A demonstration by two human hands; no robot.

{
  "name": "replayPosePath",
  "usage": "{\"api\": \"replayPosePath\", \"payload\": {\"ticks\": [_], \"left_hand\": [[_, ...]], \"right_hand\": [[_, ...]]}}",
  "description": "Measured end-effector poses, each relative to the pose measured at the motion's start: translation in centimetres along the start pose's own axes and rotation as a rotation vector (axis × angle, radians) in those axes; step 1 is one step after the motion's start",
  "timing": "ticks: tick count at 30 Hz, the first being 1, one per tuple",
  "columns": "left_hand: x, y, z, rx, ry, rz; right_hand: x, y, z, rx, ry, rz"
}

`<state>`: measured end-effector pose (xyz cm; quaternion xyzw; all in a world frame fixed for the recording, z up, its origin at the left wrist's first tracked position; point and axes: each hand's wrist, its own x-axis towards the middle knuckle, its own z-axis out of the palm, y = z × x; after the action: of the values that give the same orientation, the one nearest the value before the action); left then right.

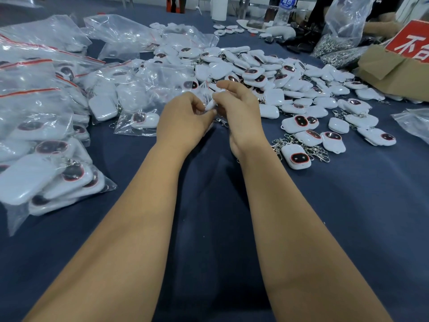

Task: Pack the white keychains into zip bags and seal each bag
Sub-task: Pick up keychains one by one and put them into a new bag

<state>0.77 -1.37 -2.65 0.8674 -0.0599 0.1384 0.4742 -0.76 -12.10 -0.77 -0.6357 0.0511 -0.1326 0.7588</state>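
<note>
My left hand (183, 117) and my right hand (236, 108) meet over the middle of the blue cloth. Between them stands a clear zip bag (207, 92), its top edge pinched by the fingers of both hands. A white keychain (210, 105) shows end-on inside the bag between my fingertips. A big heap of loose white keychains (267, 77) with dark red-rimmed windows and metal clasps lies just beyond and to the right. Filled zip bags (46, 126) with red seal strips are piled at the left.
A torn cardboard box (392, 66) with a red label sits at the far right. A bag of metal clasps (336, 43) and a water bottle (284, 10) stand at the back, by another person's hand. A zip bag (415, 122) lies at the right edge.
</note>
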Motion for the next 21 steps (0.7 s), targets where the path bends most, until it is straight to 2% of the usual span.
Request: {"api": "replayPosePath", "payload": {"ticks": [4,8,12,16,21], "left_hand": [[-0.12,0.19,-0.1,-0.026,-0.018,0.008],[-0.33,0.52,-0.04,0.007,-0.089,0.024],[-0.29,0.74,-0.17,-0.108,-0.057,-0.078],[-0.2,0.85,-0.43,-0.2,-0.02,-0.109],[-0.18,0.86,-0.49,-0.143,-0.033,-0.093]], "right_hand": [[0.02,0.43,-0.09,-0.114,0.028,-0.029],[0.15,0.45,-0.63,-0.018,0.117,-0.043],[0.27,0.47,-0.37,-0.003,0.186,-0.008],[0.27,0.7,-0.19,-0.063,0.062,-0.05],[0.06,0.94,-0.23,-0.146,-0.056,-0.058]]}}
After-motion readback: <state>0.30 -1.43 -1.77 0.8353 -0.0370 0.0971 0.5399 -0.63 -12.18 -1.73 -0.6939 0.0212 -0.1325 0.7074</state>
